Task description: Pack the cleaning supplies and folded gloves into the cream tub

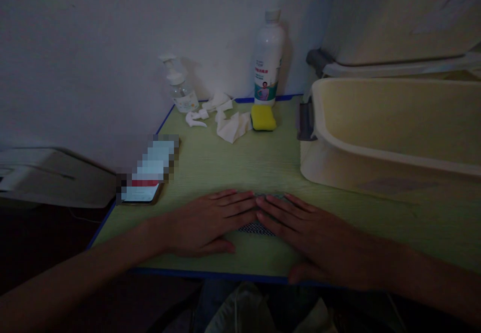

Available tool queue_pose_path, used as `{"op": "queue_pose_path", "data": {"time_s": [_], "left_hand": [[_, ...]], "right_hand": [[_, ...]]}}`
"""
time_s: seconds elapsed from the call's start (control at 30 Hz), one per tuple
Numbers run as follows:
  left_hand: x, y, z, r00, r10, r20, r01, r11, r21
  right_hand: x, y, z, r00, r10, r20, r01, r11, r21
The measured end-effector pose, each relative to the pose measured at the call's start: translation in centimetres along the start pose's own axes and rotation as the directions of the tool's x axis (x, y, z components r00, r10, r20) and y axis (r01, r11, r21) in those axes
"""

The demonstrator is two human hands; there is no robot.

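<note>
Both my hands lie flat near the table's front edge, fingers stretched out and fingertips meeting. Under the fingers of my left hand and my right hand is a dark-and-white checked cloth. Only a strip of it shows below the fingertips, and a little more above them; the rest is covered. Neither hand is closed around anything; both press from above. The thumbs point inward, apart from the other fingers.
A phone with its screen lit lies at the left edge. Along the back are a pump bottle, a white spray nozzle, crumpled tissues, a yellow sponge and a tall white bottle. A large cream bin takes up the right.
</note>
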State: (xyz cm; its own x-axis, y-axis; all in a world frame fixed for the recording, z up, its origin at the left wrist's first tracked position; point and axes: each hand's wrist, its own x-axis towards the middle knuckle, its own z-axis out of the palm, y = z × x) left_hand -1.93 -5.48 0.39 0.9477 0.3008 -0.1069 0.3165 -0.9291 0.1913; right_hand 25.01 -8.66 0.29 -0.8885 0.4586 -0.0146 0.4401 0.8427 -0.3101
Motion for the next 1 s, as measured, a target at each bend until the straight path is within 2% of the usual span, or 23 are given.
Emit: {"op": "queue_pose_path", "data": {"time_s": [0.2, 0.4, 0.63, 0.83, 0.93, 1.0], "left_hand": [[-2.5, -0.5, 0.0, 1.000, 0.011, -0.013, -0.012, 0.997, -0.077], [-3.9, -0.4, -0.3, 1.000, -0.030, 0.006, 0.030, 0.989, -0.147], [-4.4, -0.4, 0.0, 0.999, -0.044, -0.009, 0.042, 0.988, -0.149], [-4.3, -0.5, 0.2, 0.998, -0.058, -0.035, 0.051, 0.986, -0.160], [-4.7, -0.5, 0.3, 0.992, -0.066, -0.105, 0.042, 0.975, -0.216], [-5.1, -0.4, 0.3, 0.975, -0.121, -0.184, 0.065, 0.957, -0.283]], "right_hand": [[-2.3, 0.0, -1.1, 1.000, -0.007, -0.006, 0.008, 0.999, 0.039], [-4.0, 0.1, -1.3, 1.000, 0.001, -0.010, -0.002, 0.999, -0.039], [-3.8, -0.1, -0.8, 0.995, 0.040, -0.095, -0.043, 0.999, -0.025], [-3.5, -0.1, 0.1, 0.988, 0.091, -0.123, -0.091, 0.996, 0.003], [-3.5, 0.3, 0.1, 0.991, 0.044, -0.128, -0.046, 0.999, -0.007], [-3.5, 0.4, -0.3, 0.992, 0.003, -0.130, -0.002, 1.000, 0.008]]}}
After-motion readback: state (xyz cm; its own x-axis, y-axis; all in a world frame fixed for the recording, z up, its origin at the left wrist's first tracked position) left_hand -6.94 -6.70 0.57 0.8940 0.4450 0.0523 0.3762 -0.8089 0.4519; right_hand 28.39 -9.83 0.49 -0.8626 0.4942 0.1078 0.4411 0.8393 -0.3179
